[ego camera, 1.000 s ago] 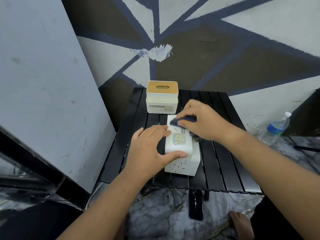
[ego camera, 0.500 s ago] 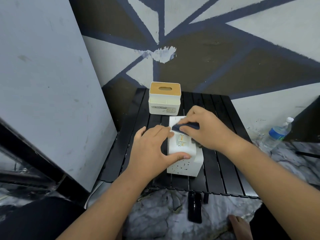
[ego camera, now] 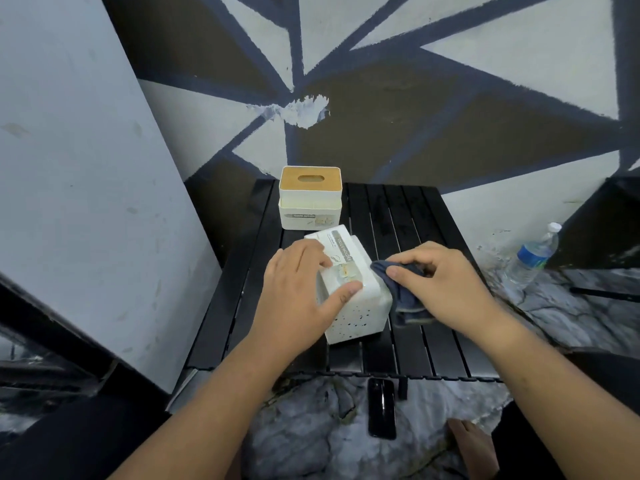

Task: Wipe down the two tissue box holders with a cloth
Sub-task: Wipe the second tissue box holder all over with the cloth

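Two white tissue box holders sit on the black slatted table [ego camera: 433,351] in front of us. The farther holder [ego camera: 310,216] stands upright near the table's back edge, its wooden lid with the oval slot facing up and a small label on its front. The nearer holder [ego camera: 360,317] lies tipped on its side at about the middle of the table, just in front of the other one but apart from it. Its labelled face is turned upward and a speckled face is turned toward us.

Our left hand [ego camera: 298,289] rests on top of the nearer holder. The fingers lie fairly straight across the labelled face and the thumb stretches along the near upper edge, pressing down rather than curling round anything.

Our right hand [ego camera: 450,282] grips a dark blue cloth [ego camera: 405,299], bunched under curled fingers and thumb. The cloth is pressed against the right side of the nearer holder, and its lower folds hang down to the table top.

A water bottle [ego camera: 533,258] with a blue label stands on the marbled floor to the right of the table. A black phone [ego camera: 381,408] lies on the floor just below the table's near edge, with a bare foot [ego camera: 474,445] beside it to the right. A grey board [ego camera: 86,202] leans at the left, and a painted wall [ego camera: 415,133] of dark and pale triangles rises behind the table.
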Demonstrator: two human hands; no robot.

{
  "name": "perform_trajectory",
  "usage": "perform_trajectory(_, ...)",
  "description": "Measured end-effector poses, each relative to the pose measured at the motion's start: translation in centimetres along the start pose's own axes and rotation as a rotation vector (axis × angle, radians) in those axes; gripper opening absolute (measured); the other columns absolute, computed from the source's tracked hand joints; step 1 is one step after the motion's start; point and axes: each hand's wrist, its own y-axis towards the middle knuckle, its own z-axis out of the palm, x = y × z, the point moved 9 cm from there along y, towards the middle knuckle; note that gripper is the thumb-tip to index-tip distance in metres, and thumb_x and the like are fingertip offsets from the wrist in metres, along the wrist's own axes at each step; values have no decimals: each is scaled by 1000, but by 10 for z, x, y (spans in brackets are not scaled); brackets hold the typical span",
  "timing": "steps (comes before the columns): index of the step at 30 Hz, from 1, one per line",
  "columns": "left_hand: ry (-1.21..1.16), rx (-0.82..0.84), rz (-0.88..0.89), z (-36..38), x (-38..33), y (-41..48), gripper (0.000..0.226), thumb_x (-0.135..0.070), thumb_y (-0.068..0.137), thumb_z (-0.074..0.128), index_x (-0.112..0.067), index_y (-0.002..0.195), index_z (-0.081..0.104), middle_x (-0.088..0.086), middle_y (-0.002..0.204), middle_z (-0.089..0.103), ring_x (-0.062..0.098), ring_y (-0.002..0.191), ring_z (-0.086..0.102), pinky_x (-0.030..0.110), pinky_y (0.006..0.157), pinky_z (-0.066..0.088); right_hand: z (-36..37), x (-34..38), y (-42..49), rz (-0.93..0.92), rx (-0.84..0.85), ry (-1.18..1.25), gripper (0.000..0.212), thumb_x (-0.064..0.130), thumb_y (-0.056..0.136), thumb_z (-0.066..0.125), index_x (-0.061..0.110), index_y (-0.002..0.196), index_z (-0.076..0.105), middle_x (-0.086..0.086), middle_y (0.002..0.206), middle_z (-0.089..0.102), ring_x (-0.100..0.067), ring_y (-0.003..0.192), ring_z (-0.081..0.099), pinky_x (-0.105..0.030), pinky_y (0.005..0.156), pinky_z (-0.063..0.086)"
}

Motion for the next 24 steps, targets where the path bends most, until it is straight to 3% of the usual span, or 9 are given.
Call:
perform_trajectory(3, -73, 126, 85, 8, -4, 14, 36, -50, 110, 51, -34, 141, 62, -21, 161, 47, -1, 155, 32, 53, 132, 23, 4, 2, -9, 13, 1, 73, 13, 16, 97, 80, 29, 98, 84, -1, 110, 66, 2, 85, 69, -11, 60, 56)
perform_trajectory(6, -27, 253, 118, 21, -4, 20, 39, -48, 113, 45, -43, 150, 57, -25, 164, 45, -5, 159, 24, 54, 135, 10, 4, 3, -15, 16, -42, 135, 12, 16, 97, 80, 27, 96, 83, 3, 106, 67, 3, 85, 69, -12, 65, 56)
perform_trajectory(9, 98, 218, 124, 20, -4, 25, 42, -55, 107, 44, -47, 145, 60, -25, 151, 52, 2, 151, 38, 63, 132, 10, 1, 1, -17, -22, -90, 76, 14, 18, 95, 82, 33, 96, 83, 9, 103, 69, -5, 92, 70, -12, 80, 52)
perform_trajectory(14, 308, 40, 103, 15, -9, 33, 44, -68, 96, 51, -40, 125, 71, -8, 116, 51, 23, 117, 50, 63, 126, 23, -7, -10, -20, 32, -163, 161, 8, 19, 98, 79, 26, 97, 82, 1, 105, 67, -9, 86, 71, -16, 69, 56)
perform_trajectory(17, 323, 1, 97, 19, -10, 33, 44, -64, 97, 52, -30, 117, 69, -5, 118, 53, 24, 119, 52, 60, 127, 24, 4, -23, -25, 109, -171, 291, 3, 18, 98, 79, 21, 98, 80, -5, 106, 67, -9, 86, 74, -24, 65, 61)
perform_trajectory(20, 308, 8, 116, 27, -16, 32, 38, -57, 100, 50, -25, 114, 65, -7, 118, 59, 23, 113, 58, 50, 116, 37, 25, -32, -28, 125, -203, 281, 5, 25, 95, 82, 28, 94, 77, -3, 95, 73, -25, 89, 73, -45, 82, 63)
perform_trajectory(24, 331, -6, 114, 29, -20, 32, 33, -53, 100, 51, -24, 112, 63, -7, 111, 62, 22, 106, 57, 47, 109, 41, 45, -42, -34, 156, -244, 383, 8, 24, 100, 77, 22, 94, 71, -2, 91, 75, -28, 91, 73, -47, 84, 61)
